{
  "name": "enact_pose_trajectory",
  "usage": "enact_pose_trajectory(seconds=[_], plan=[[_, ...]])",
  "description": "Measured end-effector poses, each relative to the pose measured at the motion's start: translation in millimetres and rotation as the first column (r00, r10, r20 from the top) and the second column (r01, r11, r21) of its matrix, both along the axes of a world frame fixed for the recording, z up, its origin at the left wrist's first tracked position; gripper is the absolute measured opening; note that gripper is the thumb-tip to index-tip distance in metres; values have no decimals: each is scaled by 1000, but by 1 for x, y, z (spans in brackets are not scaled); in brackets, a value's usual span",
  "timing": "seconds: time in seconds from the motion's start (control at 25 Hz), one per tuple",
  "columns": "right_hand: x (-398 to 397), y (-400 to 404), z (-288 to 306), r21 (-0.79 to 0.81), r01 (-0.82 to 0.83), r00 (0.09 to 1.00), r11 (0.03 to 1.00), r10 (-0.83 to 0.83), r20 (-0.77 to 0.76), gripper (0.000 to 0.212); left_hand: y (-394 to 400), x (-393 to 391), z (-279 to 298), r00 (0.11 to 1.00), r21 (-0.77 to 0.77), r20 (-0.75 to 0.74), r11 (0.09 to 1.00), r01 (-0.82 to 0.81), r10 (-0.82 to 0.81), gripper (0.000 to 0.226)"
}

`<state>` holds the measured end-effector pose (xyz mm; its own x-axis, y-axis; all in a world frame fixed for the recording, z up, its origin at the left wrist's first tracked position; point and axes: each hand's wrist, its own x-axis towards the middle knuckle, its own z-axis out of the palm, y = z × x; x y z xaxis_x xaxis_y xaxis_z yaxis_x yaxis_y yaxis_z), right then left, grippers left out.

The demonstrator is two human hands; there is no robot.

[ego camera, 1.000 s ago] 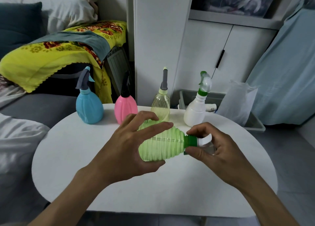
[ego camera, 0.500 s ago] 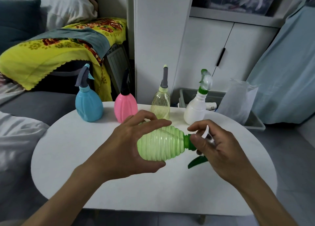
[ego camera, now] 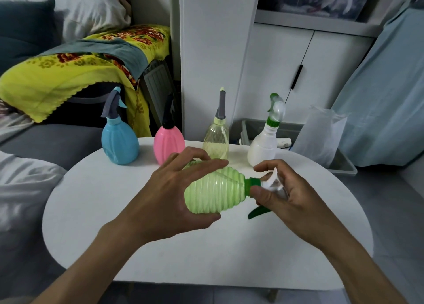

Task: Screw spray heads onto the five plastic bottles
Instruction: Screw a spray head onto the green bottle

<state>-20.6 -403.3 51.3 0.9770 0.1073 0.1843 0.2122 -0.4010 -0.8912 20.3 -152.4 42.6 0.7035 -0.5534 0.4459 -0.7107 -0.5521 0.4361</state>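
Above the middle of the white table, the left hand grips a ribbed green bottle held on its side, fingers curled over the top and thumb under it, neck pointing toward 3 o'clock. The right hand pinches the spray head at the bottle's green collar, thumb and fingers curled round it, with the green trigger sticking out below toward 7 o'clock. Four more bottles stand upright along the table's far edge, each with a spray head on: a blue bottle at 10 o'clock, a pink bottle at 11, a clear yellow bottle at 12 and a white bottle at 1. A grey bin sits beyond the table at 2 o'clock.
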Motion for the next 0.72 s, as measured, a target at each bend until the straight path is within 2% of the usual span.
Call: enact_pose_trajectory(seconds=[0.08,0.12,0.24,0.32,0.44,0.52,0.6,0.72], plan=[[1,-5,2,94,28,999,995,-27,-18,39,-2,-2,0,997,-53,-69,998,-22,18,81],[1,-7,3,89,15,1000,996,-15,0,34,-2,-2,0,991,-78,-134,997,-26,16,79],[-3,-6,7,-58,-54,995,997,59,75,25,2,2,-1,961,-102,-276,995,-12,-17,75],[-4,-3,5,-92,-41,997,995,47,62,21,3,2,-1,979,-74,-200,997,8,-22,74],[-3,-2,3,-26,18,1000,1000,-18,-10,29,-1,-1,-2,996,-42,-78,998,35,-38,75],[-2,-4,3,-37,-18,1000,999,19,21,19,-3,0,-6,989,-68,-144,998,16,-25,77],[-3,-4,4,-60,-32,995,998,37,87,21,-2,4,-7,971,-89,-238,996,-7,-14,83],[-4,-3,7,-61,14,991,998,-6,132,28,-3,1,-9,980,-103,-201,995,-4,-16,86]])
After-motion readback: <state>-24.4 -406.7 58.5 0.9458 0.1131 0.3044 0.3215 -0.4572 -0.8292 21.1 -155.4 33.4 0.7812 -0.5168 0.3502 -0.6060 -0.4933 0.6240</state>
